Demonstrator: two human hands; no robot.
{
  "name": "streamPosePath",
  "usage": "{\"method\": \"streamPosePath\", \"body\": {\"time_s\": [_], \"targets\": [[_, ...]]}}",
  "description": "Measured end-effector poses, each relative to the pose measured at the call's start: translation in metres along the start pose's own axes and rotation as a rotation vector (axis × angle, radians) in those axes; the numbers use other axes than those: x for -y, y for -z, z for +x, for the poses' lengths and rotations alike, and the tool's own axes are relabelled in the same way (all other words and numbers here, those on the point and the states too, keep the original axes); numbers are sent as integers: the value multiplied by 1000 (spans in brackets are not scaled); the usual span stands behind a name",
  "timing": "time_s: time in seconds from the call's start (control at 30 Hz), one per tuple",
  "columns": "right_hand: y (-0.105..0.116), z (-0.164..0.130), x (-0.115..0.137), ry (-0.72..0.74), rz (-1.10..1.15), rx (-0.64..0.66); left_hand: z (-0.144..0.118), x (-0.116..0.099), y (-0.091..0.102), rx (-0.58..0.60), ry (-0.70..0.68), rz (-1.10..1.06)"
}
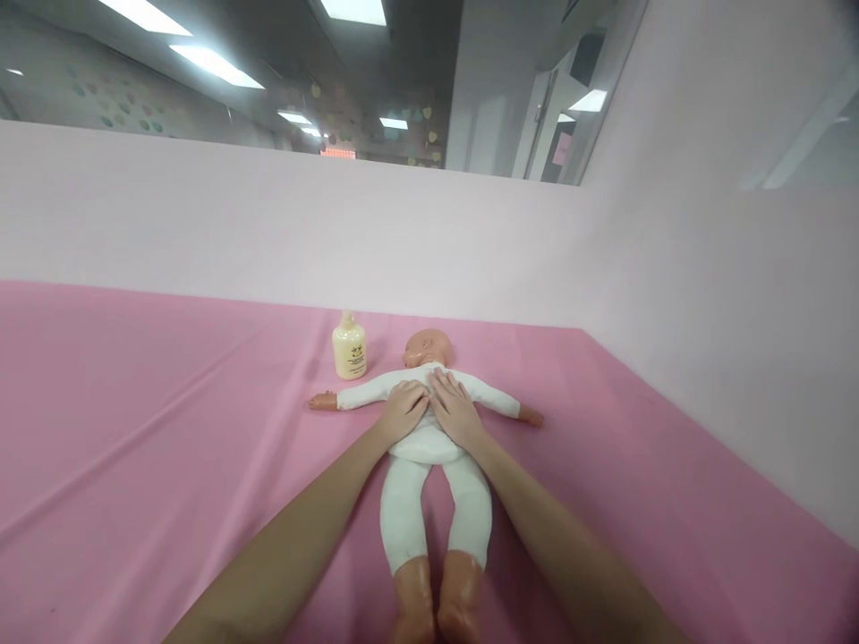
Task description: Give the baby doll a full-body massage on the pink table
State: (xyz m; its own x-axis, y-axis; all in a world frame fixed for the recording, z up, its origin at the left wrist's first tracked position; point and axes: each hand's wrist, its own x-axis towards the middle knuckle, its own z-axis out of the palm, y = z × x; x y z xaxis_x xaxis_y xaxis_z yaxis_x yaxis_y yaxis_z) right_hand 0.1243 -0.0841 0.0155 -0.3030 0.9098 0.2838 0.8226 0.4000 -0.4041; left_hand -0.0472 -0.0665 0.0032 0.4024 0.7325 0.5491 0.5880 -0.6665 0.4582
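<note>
A baby doll [433, 444] in a white long-sleeved top and white trousers lies on its back, arms spread wide, feet towards me. Its bald head is turned to the left. On the left side of its chest rests my left hand [405, 409], the fingers close together and slightly bent over the cloth. My right hand [455, 410] lies flat on the right side of the chest, its fingers stretched towards the doll's neck. The two hands meet near the middle of the chest, and neither grasps anything. Beyond the doll's outstretched left-hand arm stands a cream pump bottle [350, 351].
Pink cloth [167, 429] with a few creases covers the surface under the doll. A pale wall [301, 228] rises behind it, and another wall [731, 295] closes off the right side. Above the back wall, a window [376, 80] shows ceiling lights.
</note>
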Motion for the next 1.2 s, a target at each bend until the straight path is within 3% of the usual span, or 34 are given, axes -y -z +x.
{"method": "streamPosePath", "body": {"time_s": [0.1,0.23,0.4,0.67,0.83,1.2], "targets": [[-4,0,1,-94,-51,-4,-1,6,-3,-71,17,19],[-7,1,-3,-152,-10,-14,-3,17,-9,-78,108,69],[-11,5,-29,-216,34,-73,-5,30,-13,-48,321,128],[-12,8,-61,-305,-45,-119,-8,43,-4,-76,455,310],[-10,7,-71,-334,-131,-142,-11,55,3,-131,484,414],[-2,-1,-90,-360,-281,-279,-11,55,12,-159,493,459]]}}
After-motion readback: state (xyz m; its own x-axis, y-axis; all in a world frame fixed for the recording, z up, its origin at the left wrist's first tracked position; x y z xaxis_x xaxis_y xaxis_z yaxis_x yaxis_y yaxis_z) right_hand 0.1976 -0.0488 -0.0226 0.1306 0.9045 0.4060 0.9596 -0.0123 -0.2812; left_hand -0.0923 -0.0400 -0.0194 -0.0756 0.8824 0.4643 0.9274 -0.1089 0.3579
